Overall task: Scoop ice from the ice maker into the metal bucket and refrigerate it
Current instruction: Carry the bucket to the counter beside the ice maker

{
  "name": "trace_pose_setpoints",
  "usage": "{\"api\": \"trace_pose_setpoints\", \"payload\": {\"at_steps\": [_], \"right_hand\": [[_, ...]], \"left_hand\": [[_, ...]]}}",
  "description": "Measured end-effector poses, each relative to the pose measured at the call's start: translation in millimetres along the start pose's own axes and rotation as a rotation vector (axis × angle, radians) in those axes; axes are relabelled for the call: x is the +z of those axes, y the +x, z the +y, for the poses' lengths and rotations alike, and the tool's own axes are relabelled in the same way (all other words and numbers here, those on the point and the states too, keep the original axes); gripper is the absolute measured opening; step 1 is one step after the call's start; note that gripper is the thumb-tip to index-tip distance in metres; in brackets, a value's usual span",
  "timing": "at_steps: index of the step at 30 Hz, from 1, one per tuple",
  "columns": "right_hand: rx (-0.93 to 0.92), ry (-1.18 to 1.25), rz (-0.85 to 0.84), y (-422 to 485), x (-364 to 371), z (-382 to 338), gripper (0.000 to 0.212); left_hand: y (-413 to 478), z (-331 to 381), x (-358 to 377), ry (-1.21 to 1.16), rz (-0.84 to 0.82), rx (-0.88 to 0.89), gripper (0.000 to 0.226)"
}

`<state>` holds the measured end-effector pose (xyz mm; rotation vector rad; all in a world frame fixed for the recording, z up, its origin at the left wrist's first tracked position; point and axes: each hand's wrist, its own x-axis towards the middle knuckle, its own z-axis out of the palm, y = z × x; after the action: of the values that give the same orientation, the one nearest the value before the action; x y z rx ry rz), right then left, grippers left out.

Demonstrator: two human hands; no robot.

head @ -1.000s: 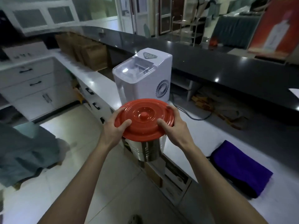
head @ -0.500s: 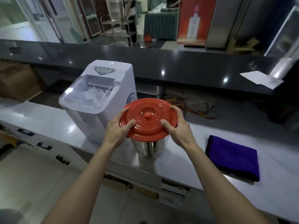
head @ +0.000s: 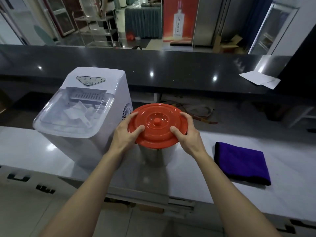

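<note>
Far left: white boxy ice maker standing on the white glossy surface. Clear cover down, grey control panel on top toward the back, round vent grille on its right wall. Through the cover I can see ice and a clear plastic scoop lying inside, handle pointing front-right.

Next: my left hand grasps the left edge of the red round plastic lid, thumb flat on top, fingers curled over the far rim. The hand is just beside the ice maker's right wall; can't tell if they touch.

Centre: the lid sits on the shiny cylindrical metal bucket and covers its mouth. Small knob in the middle of concentric rings. Bucket is upright, just right of the ice maker, near the front edge of the surface. Its base is down at the surface with a reflection under it; can't tell whether it is fully set down or slightly above.

Then: my right hand mirrors the left, thumb on top, fingers wrapped over the far right rim, clamped on the lid.

Right: folded purple cloth flat on the surface, apart from the bucket, dark edging along its sides.

Behind all of it a dark raised counter runs across, with white paper sheets at its far right end.
</note>
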<state>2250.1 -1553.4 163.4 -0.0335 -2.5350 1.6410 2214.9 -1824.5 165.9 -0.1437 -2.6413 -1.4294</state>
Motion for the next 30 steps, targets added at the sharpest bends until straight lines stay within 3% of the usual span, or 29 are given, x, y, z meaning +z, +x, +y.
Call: {"api": "trace_pose_setpoints", "payload": {"at_steps": [30], "right_hand": [[0.035, -0.078, 0.003, 3, 17, 18, 0.085]], "left_hand": [[5, -25, 3, 0.001, -0.084, -0.058, 0.069]]}}
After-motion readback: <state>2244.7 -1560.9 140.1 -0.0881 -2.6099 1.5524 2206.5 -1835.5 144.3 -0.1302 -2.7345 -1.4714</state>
